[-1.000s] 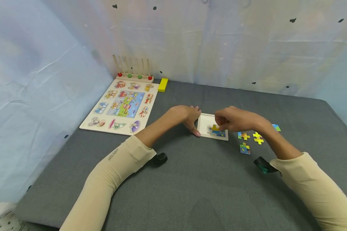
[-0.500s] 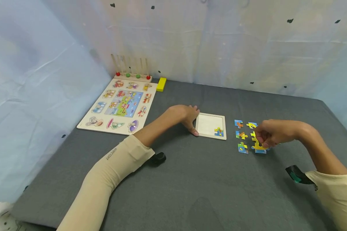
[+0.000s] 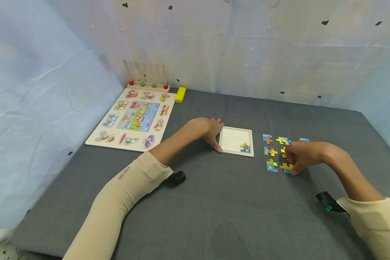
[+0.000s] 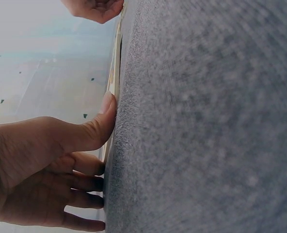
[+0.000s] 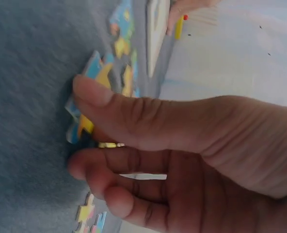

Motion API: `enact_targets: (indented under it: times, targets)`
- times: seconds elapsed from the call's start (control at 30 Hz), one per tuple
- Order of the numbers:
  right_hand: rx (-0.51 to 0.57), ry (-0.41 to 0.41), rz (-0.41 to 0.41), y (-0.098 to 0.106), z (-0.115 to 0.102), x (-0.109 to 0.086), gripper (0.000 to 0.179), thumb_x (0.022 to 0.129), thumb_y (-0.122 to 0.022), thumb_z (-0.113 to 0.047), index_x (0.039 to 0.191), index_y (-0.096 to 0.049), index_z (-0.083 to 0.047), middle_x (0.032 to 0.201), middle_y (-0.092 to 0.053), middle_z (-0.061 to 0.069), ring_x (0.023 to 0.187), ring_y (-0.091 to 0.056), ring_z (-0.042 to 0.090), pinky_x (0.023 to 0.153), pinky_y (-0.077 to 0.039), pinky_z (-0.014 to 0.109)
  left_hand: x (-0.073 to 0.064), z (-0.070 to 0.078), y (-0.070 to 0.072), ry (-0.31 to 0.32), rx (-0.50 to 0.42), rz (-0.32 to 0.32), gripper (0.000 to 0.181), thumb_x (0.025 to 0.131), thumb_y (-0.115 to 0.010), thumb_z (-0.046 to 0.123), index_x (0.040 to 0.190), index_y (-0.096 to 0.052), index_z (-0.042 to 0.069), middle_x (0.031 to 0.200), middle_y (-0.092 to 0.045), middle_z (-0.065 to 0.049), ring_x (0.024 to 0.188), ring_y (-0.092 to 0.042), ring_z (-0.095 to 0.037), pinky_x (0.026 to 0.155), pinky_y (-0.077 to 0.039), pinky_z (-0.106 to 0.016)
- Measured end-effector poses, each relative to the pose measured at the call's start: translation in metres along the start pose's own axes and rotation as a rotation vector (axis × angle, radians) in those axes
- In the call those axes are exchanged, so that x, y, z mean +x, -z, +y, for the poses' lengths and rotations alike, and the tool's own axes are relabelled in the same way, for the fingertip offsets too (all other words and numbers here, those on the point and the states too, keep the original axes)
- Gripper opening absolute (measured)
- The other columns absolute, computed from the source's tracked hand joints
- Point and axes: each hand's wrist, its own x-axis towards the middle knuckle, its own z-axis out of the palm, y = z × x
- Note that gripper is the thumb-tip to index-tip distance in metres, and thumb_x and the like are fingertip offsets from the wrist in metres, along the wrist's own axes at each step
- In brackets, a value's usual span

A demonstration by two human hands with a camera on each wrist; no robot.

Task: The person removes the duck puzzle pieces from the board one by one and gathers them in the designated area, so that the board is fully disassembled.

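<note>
At the left side of a shallow wooden puzzle tray [image 3: 235, 139], my left hand [image 3: 212, 134] rests with its fingers extended. The thumb touches the tray edge in the left wrist view. Inside the tray's near right corner lies one puzzle piece [image 3: 245, 148]. My right hand [image 3: 303, 156] is low over the loose pieces, thumb and bent fingers at a blue and yellow jigsaw piece [image 3: 286, 167]. In the right wrist view the thumb [image 5: 97, 92] overlaps that piece [image 5: 87, 116], while the index fingertip is hidden behind it.
Several loose jigsaw pieces [image 3: 268, 151] lie in rows right of the tray. A large picture puzzle board [image 3: 117, 139] lies at the left, with a peg stand [image 3: 149, 86] and a yellow block [image 3: 180, 94] behind it. A cloth wall rises behind the grey table [image 3: 201, 216].
My right hand has gone from over the tray to the loose pieces at the right, and the near yellow piece has shifted slightly left under it. My left hand stays at the tray.
</note>
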Motion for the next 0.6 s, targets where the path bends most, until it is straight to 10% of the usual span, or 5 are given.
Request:
enact_targets:
  times: [0.6]
  targets:
    - [-0.067,0.016,-0.008,0.018,-0.014,-0.004,0.028,0.089,-0.084,-0.022,0.101,-0.064,-0.006,0.091,-0.066,0.0,0.08,-0.058,0.012,0.068,-0.05,0.031,-0.001,0.0,0.0,-0.007,-0.007,0.004,0.118,0.093,-0.062,0.072,0.168,-0.002,0.004,0.177,0.0,-0.018,0.166,-0.005,-0.034,0.135,-0.013,-0.049]
